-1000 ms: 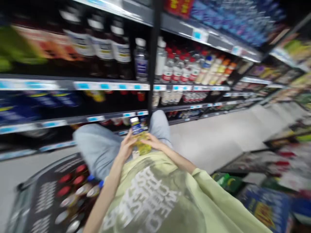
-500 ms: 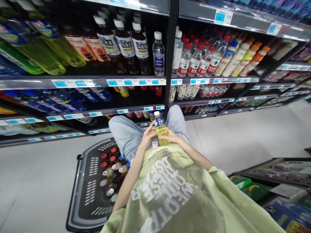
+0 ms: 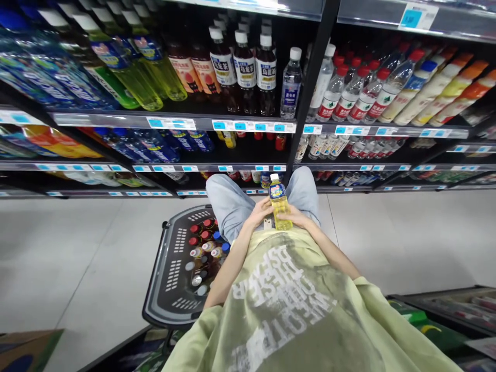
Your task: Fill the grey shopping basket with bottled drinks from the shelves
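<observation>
while the person crouches before the drinks shelves, the bottle [image 3: 279, 205] of yellow drink stands upright over the lap, between the knees, cap on. the left hand [image 3: 262, 211] curls its fingers round its left side and the right hand [image 3: 301, 218] cups it low on the right, so both are closed about the bottle. it is neither on a shelf nor in the basket [image 3: 172, 268], which sits on the floor touching the left knee, packed with other bottles [image 3: 201, 248], caps showing. by the look of it a good load is in there yet, and this one is the only one in hand. the shelf [image 3: 248, 125] edges with their blue price tags run just ahead of the knees, and a dark post [image 3: 310, 77] rises right above the bottle. the top row is crowded, while the row below shows dark gaps near the post. the floor [image 3: 406, 232] lies open to the right, and to the left past the basket. a carton [image 3: 27, 349] sits well back on the left, and a low display [image 3: 445, 310] near the right elbow.
</observation>
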`<state>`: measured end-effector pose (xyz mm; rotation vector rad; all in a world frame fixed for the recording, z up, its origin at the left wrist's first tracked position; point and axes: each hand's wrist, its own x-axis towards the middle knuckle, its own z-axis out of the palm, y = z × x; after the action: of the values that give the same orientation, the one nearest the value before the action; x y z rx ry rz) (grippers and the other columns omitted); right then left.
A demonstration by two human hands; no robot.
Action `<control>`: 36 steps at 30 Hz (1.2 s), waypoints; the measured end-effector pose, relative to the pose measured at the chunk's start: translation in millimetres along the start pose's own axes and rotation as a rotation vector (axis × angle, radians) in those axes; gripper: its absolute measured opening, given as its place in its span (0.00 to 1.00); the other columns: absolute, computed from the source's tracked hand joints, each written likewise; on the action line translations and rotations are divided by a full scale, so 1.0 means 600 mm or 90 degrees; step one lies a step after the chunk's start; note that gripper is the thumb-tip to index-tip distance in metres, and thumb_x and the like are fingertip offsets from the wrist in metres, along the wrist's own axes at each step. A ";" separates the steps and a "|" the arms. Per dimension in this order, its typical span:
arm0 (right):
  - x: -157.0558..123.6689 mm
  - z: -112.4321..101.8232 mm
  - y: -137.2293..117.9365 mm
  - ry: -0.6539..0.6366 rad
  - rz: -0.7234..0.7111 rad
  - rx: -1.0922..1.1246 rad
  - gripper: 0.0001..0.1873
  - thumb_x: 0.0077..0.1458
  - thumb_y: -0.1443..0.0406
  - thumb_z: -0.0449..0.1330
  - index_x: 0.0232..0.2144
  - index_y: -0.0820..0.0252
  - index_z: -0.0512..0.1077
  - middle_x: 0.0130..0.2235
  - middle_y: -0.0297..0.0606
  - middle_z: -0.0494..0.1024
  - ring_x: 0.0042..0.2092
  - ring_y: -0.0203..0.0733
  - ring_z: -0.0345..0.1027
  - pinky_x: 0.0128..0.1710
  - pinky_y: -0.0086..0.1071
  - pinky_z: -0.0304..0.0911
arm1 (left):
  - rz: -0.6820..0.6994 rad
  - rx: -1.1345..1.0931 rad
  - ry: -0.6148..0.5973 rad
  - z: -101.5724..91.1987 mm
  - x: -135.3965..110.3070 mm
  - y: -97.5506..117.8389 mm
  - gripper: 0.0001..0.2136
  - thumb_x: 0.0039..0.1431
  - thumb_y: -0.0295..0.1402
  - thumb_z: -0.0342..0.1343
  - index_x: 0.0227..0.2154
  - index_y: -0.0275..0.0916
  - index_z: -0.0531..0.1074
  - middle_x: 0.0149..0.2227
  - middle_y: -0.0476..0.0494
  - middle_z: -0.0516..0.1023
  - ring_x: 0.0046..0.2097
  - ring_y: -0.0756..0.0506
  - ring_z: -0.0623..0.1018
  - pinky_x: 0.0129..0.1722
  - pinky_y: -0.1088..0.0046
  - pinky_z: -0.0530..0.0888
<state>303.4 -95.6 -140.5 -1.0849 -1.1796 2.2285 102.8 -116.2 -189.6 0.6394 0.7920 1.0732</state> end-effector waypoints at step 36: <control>0.003 0.013 -0.021 0.079 -0.062 -0.025 0.32 0.43 0.60 0.80 0.50 0.57 0.77 0.50 0.37 0.86 0.55 0.52 0.76 0.62 0.44 0.69 | -0.022 0.031 0.083 0.003 0.005 0.003 0.41 0.45 0.40 0.81 0.64 0.39 0.78 0.49 0.39 0.87 0.51 0.39 0.84 0.63 0.55 0.74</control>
<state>296.3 -91.3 -128.4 -1.1378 -1.2021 2.0420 104.4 -112.9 -188.0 0.5997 0.9412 1.0750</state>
